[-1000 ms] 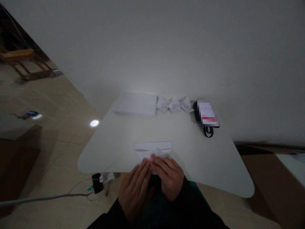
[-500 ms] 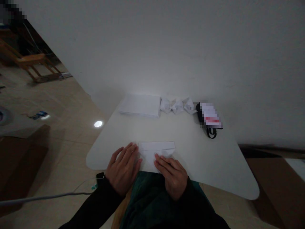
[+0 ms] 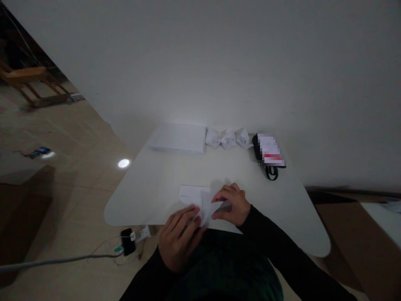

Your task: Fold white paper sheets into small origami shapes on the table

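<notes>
A folded sheet of white paper (image 3: 191,191) lies near the table's front edge, its lower part partly covered by my hands. The fingers of my left hand (image 3: 181,235) are bent together over the paper's lower end and hold it. With thumb and fingertips, my right hand (image 3: 231,205) grips the right side of the paper, where a flap stands up off the table. Part of that flap is hidden by the fingers.
At the back of the white table (image 3: 150,184) lie a stack of white paper (image 3: 178,138), several folded paper shapes (image 3: 228,139) and a black pouch with a strap (image 3: 271,172). A wall stands behind. A phone (image 3: 128,241) with cables is below the left edge; cardboard (image 3: 354,230) is at right.
My right hand has moved up and right, lifting the paper's right side. My left hand has slid right from beside the paper onto its lower end. The view has shifted slightly.
</notes>
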Motion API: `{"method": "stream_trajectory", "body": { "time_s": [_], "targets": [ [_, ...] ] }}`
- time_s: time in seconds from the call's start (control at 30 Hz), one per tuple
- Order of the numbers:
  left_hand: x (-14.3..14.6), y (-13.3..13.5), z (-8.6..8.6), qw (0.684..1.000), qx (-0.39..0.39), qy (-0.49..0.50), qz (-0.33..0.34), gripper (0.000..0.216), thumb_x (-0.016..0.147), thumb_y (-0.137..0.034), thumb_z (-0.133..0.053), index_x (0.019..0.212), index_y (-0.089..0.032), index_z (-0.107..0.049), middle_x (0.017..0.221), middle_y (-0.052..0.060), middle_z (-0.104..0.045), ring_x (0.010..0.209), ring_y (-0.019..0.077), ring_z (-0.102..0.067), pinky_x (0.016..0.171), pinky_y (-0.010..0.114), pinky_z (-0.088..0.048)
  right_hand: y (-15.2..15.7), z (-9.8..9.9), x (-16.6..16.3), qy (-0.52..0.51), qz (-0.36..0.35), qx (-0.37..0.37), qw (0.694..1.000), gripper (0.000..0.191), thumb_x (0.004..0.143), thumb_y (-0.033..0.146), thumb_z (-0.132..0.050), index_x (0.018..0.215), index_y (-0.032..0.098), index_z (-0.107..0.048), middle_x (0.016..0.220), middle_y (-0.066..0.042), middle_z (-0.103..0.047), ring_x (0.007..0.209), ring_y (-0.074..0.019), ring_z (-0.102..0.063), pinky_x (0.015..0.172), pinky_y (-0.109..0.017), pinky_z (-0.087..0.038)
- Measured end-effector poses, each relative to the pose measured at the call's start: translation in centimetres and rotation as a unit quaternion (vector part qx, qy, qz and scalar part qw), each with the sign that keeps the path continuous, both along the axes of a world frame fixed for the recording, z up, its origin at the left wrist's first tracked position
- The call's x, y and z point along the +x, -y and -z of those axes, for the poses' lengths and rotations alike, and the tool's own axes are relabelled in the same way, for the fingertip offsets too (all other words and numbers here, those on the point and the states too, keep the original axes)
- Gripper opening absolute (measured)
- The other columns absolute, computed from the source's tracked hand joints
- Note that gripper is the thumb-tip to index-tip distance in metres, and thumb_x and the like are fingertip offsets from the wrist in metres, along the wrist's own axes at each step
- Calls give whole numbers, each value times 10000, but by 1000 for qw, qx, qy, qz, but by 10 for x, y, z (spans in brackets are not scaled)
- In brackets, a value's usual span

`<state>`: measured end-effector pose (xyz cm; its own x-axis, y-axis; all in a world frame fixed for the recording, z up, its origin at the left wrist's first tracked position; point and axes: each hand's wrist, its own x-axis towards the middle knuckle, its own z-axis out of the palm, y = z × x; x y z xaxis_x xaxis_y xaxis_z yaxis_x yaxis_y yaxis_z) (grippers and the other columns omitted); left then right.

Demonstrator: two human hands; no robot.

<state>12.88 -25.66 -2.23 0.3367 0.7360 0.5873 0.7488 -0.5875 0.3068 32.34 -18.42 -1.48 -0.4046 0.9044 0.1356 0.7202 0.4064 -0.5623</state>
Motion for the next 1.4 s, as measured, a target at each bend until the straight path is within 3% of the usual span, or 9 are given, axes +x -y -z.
{"method": "stream_trajectory", "body": {
  "time_s": [0.1,0.2,0.43,0.8,1.0,1.17,1.33,1.4],
  "targets": [
    [0,-1,2,1000,9,20,9,224,723,-169,-644,937,-172,-579,1027,91,-647,1026,233,-569,793,368,-493,-5,4,0,-6,-20,7,1000,260,584,456,-741,650,225,-642,708,8,-609,776,-182,-471,642,-295,-266],
    [-1,-1,4,999,1,36,15,232,713,-132,-648,931,-178,-583,1025,83,-649,1026,223,-569,803,362,-490,-6,3,-2,-17,-13,7,1000,254,642,461,-699,606,217,-641,673,10,-611,749,-169,-473,647,-299,-257],
    [-5,0,4,999,-30,31,29,199,734,-107,-614,913,-193,-606,1072,69,-633,1071,220,-542,839,363,-471,-6,-4,-7,-8,24,-36,999,218,636,382,-717,575,192,-630,640,-1,-600,718,-175,-464,645,-301,-263],
    [2,4,3,1000,-25,1,12,118,756,-134,-602,863,-185,-605,1154,78,-600,1138,236,-497,901,407,-411,-2,0,-9,-14,52,-14,998,189,583,309,-751,577,189,-604,655,-12,-570,736,-197,-458,617,-297,-299],
    [19,-6,-8,997,-41,42,-40,69,759,-111,-571,731,-173,-581,1081,62,-642,1077,220,-548,872,389,-429,-10,9,-1,-30,43,13,999,197,612,352,-728,610,186,-622,702,-32,-540,722,-186,-470,604,-305,-368],
    [24,-14,-12,992,-79,58,-76,177,774,-134,-541,606,-174,-503,1026,44,-663,1024,205,-580,840,370,-433,-11,15,1,-45,63,35,996,231,630,390,-714,607,178,-625,708,-47,-529,726,-190,-460,656,-335,-408],
    [19,-14,-8,989,-118,47,-77,27,784,-176,-542,761,-185,-553,1043,37,-652,1034,182,-572,841,342,-441,-9,16,-2,-38,88,57,994,255,649,408,-693,593,172,-613,702,-53,-510,722,-195,-447,653,-342,-407],
    [18,-15,-7,990,-116,45,-64,70,793,-182,-535,855,-186,-568,1049,45,-648,1034,183,-569,848,342,-438,-9,16,-3,-38,91,62,993,254,644,406,-696,593,172,-615,700,-53,-506,723,-197,-447,654,-341,-409]
  ]
}}
